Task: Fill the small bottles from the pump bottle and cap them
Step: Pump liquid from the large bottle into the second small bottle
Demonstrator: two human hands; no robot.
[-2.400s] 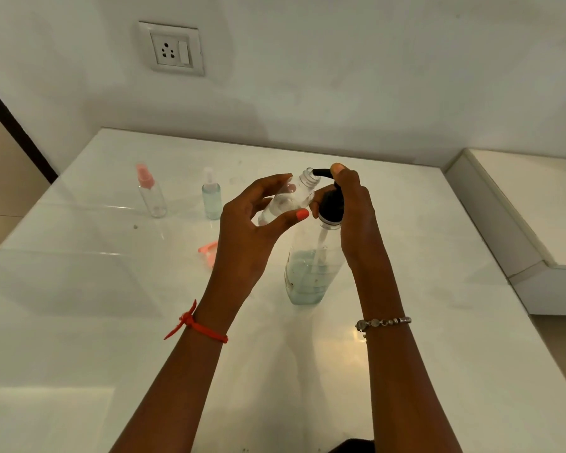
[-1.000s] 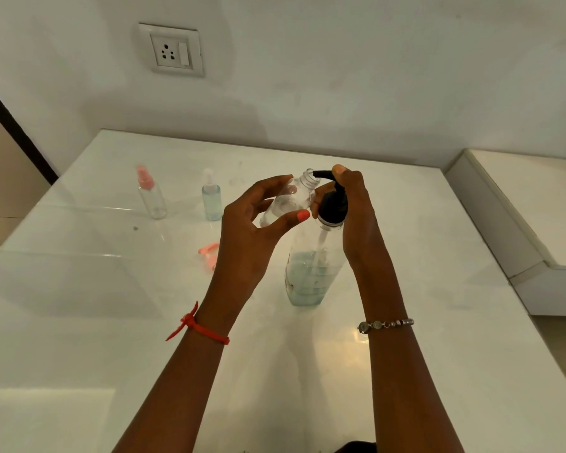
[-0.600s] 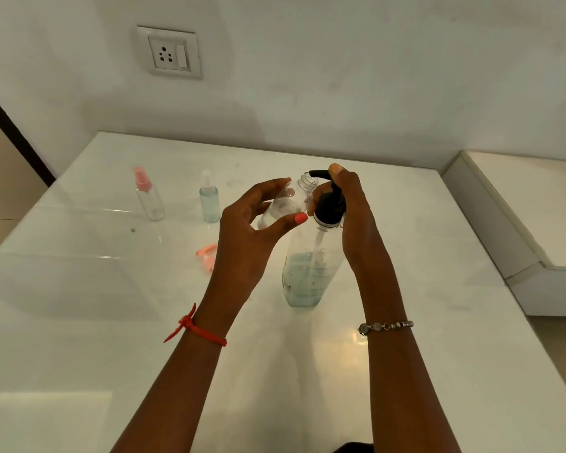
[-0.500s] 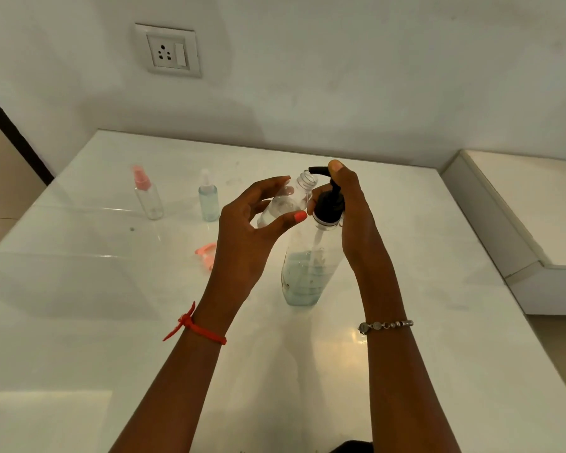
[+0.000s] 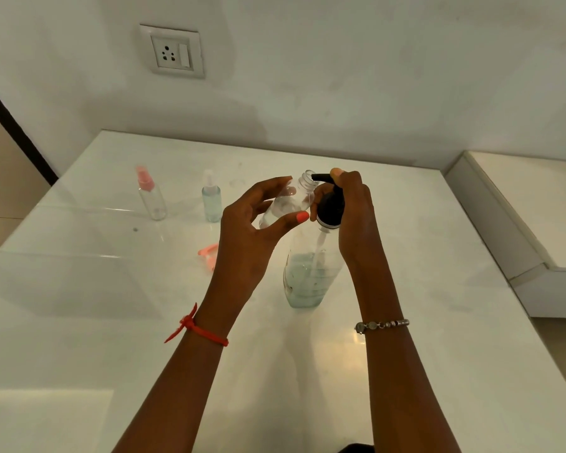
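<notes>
Clear small bottle pinched in the left hand — right hand curls round the black pump head.

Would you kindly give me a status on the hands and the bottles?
Left hand holds the small bottle tilted, mouth at the spout. Right hand grips the pump, finger on top. Pump bottle upright, partly full. Pink cap loose, nothing blocking.

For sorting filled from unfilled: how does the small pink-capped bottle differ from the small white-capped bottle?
The small clear pink-capped bottle looks empty; the small clear white-capped bottle holds pale blue liquid. The first's cap is pink, the second's white. Both stand upright, capped, on the white table.
</notes>
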